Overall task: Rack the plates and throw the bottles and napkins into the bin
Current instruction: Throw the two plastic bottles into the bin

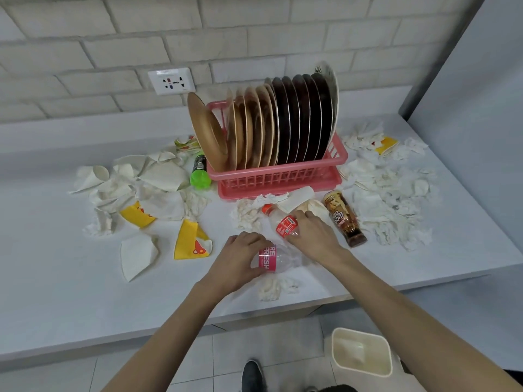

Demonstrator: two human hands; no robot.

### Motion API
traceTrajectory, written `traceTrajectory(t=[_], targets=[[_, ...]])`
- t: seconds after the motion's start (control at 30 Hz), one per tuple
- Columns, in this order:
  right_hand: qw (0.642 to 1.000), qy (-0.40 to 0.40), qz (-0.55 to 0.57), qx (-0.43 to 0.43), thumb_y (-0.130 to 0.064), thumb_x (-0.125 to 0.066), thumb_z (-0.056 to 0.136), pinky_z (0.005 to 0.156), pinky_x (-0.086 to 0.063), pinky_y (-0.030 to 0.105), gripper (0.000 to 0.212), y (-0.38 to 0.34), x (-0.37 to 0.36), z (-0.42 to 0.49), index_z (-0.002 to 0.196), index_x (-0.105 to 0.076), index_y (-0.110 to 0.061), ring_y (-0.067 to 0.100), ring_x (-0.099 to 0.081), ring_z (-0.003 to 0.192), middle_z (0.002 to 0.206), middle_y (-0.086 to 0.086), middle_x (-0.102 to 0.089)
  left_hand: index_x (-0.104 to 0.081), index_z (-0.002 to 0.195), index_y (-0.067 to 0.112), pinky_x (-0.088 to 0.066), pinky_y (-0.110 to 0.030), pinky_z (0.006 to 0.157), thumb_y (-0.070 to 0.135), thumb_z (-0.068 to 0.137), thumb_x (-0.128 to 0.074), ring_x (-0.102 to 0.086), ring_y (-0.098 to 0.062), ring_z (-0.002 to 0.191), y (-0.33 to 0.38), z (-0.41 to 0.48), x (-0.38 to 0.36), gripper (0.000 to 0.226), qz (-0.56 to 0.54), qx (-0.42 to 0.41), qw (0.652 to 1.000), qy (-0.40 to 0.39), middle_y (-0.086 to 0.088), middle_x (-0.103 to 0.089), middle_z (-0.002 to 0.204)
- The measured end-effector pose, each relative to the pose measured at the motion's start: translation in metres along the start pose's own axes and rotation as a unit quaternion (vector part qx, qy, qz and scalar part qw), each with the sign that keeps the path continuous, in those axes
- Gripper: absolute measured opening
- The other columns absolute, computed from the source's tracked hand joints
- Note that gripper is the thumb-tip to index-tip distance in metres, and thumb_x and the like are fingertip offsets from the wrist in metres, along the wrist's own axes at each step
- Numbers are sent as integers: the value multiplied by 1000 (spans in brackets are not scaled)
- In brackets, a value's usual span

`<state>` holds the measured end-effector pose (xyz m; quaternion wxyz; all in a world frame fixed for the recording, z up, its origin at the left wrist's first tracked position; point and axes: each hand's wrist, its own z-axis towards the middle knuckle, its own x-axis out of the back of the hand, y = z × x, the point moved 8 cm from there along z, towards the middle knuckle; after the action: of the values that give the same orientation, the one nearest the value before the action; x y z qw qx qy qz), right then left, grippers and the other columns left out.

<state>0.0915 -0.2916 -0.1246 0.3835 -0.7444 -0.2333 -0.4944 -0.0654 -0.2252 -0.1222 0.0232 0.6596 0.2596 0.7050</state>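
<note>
Reaching forward, we curl our left hand round the pink-label bottle lying on the counter, and our right hand grips the red-label bottle just beyond. Bare counter runs to the near edge. The bin stands on the floor below.

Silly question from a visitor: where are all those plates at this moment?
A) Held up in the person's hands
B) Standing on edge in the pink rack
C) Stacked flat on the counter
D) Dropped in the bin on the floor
B: the tan and dark plates stand on edge in one row inside the pink rack, with the leftmost tan one leaning outward.
</note>
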Motion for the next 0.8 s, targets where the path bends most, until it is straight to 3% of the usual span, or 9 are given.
traceTrajectory(t=[0.2, 0.3, 0.37, 0.43, 0.53, 0.67, 0.8], targets=[[999, -25, 26, -27, -45, -66, 85, 81, -51, 37, 55, 15, 8, -15, 130, -51, -18, 24, -61, 105, 116, 5, -63, -63, 125, 27, -45, -32, 86, 44, 79, -77, -56, -17, 108, -24, -15, 28, 51, -34, -8, 999, 38, 8, -62, 120], [991, -41, 109, -61, -44, -73, 79, 77, -52, 34, 53, 28, 16, -32, 124, -58, -21, 18, -62, 93, 101, -1, -67, -64, 121, 30, -46, -27, 83, 57, 75, -72, -56, -6, 102, -42, -25, 40, 54, -108, 34, 992, 47, 16, -62, 115], [978, -49, 183, -85, -40, -78, 76, 72, -49, 30, 48, 36, 22, -47, 117, -61, -22, 14, -63, 84, 90, -5, -65, -64, 119, 33, -44, -21, 79, 49, 74, -80, -57, -2, 99, -49, -31, 46, 50, -169, 69, 981, 62, 21, -63, 112], [963, -62, 241, -103, -37, -80, 76, 70, -47, 26, 44, 43, 22, -64, 114, -62, -22, 12, -62, 81, 89, -3, -64, -65, 118, 33, -45, -16, 75, 32, 75, -84, -60, -2, 99, -51, -32, 49, 47, -232, 98, 964, 80, 21, -65, 111], [933, -69, 326, -133, -35, -79, 79, 68, -46, 26, 37, 52, 19, -90, 113, -66, -24, 16, -65, 80, 94, 6, -68, -67, 118, 29, -52, -17, 70, 25, 80, -80, -64, -3, 98, -46, -26, 46, 41, -331, 123, 932, 85, 16, -69, 110], [879, -36, 444, -170, -27, -76, 83, 72, -51, 35, 31, 59, 15, -127, 112, -68, -21, 23, -69, 79, 93, 11, -73, -67, 115, 27, -59, -31, 71, 36, 80, -76, -68, -11, 97, -22, -15, 30, 37, -452, 122, 883, 39, 8, -71, 105], [846, 15, 495, -198, -22, -72, 88, 72, -53, 40, 32, 74, 14, -161, 118, -62, -20, 21, -68, 76, 89, 8, -74, -68, 114, 21, -61, -38, 73, 22, 89, -71, -69, -21, 98, 5, -8, 11, 25, -532, 126, 837, -9, -2, -72, 106]])
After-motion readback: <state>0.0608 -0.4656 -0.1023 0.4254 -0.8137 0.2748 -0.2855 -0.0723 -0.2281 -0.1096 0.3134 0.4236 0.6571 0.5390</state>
